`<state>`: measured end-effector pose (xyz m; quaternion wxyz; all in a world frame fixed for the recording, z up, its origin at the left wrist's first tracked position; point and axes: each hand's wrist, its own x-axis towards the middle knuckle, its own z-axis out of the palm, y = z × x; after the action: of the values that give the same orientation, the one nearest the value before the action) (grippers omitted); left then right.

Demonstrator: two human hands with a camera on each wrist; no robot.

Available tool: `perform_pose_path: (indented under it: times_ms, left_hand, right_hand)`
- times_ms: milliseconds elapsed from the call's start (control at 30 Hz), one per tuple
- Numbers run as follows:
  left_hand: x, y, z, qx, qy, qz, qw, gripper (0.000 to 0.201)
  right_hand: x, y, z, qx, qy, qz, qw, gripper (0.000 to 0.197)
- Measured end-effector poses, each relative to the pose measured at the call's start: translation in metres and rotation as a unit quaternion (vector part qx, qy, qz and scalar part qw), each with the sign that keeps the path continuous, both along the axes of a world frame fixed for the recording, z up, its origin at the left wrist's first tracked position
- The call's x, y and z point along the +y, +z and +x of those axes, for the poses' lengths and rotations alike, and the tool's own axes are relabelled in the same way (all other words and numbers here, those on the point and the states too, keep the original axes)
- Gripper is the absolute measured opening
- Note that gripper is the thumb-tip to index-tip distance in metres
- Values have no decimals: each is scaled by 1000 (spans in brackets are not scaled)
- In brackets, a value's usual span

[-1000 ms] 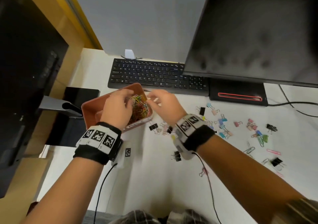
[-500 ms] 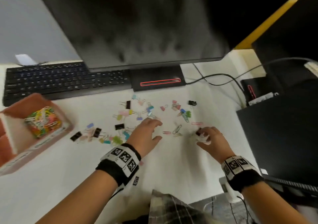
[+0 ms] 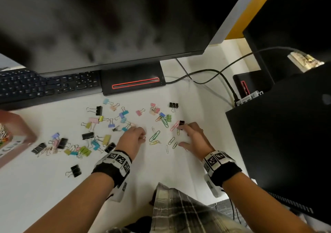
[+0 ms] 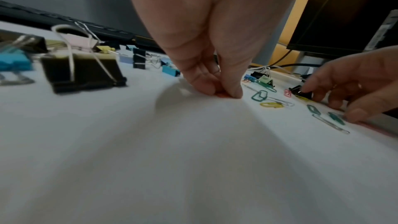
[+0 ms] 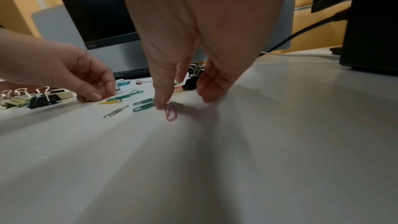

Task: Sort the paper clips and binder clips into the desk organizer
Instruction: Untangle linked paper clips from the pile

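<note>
Paper clips and binder clips lie scattered on the white desk [image 3: 161,170]. My left hand [image 3: 142,136] pinches a small red paper clip [image 4: 224,95] between thumb and forefinger, right at the desk surface. My right hand [image 3: 184,136] is spread with straight fingers touching the desk, and its thumb tip sits beside a pink paper clip [image 5: 171,112]. A black binder clip [image 3: 181,123] lies at its fingertips. Green paper clips [image 3: 155,135] and a yellow paper clip [image 3: 155,142] lie between the hands. The pink desk organizer [image 3: 19,134] is at the far left edge, with paper clips in one compartment.
A monitor base [image 3: 132,82] and keyboard [image 3: 44,85] stand behind the clips. Cables [image 3: 211,73] run at the back right. A black box [image 3: 279,134] borders the desk on the right. Coloured and black binder clips [image 3: 87,136] cover the area left of my left hand.
Both hands left the organizer and moved right to the scattered clips. Since half a second ago the left fingers have closed on a red paper clip and the right hand has spread flat.
</note>
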<state>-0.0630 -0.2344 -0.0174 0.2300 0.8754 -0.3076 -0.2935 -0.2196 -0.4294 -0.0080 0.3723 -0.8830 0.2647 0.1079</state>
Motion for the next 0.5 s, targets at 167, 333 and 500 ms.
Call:
perform_pose_path:
  times_ms: [167, 333, 500]
  left_hand:
    - [5, -2, -3, -16, 3, 40, 999, 6]
    - [2, 1, -10, -12, -29, 20, 999, 8]
    - [-17, 10, -26, -64, -46, -32, 996, 12]
  right_hand:
    - [2, -7, -14, -26, 42, 14, 999, 40]
    - [6, -10, -11, -35, -43, 49, 997, 22]
    - [13, -3, 9, -29, 21, 30, 999, 15]
